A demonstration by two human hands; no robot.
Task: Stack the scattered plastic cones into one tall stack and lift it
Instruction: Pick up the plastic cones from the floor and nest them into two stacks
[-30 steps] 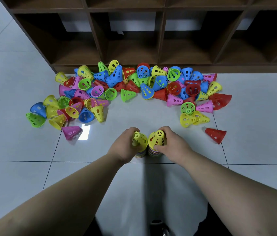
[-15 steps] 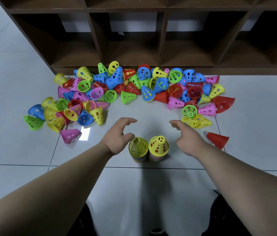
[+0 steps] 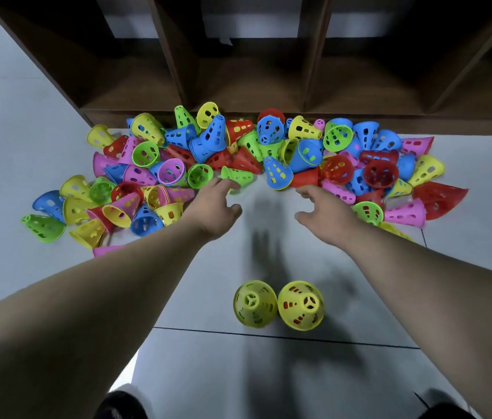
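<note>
Two short stacks of cones stand upright side by side on the floor near me: a lime-topped stack [image 3: 255, 303] and a yellow-topped stack [image 3: 301, 305]. Beyond them lies a wide heap of loose cones [image 3: 268, 158] in yellow, green, blue, red and pink. My left hand [image 3: 216, 207] stretches forward with relaxed fingers, its fingertips at a green cone [image 3: 237, 176] lying on its side. My right hand [image 3: 323, 211] also reaches forward, fingers loose, its fingertips just short of a red cone [image 3: 306, 179]. Both hands hold nothing.
A dark wooden shelf unit [image 3: 253, 71] with open compartments stands right behind the heap. Grey floor tiles [image 3: 12, 267] spread to the left and right. My shoes [image 3: 120, 403] show at the bottom edge.
Both hands let go of the two stacks and moved forward to the edge of the heap. The stacks stayed where they stood; the camera tilted so they now sit lower in view.
</note>
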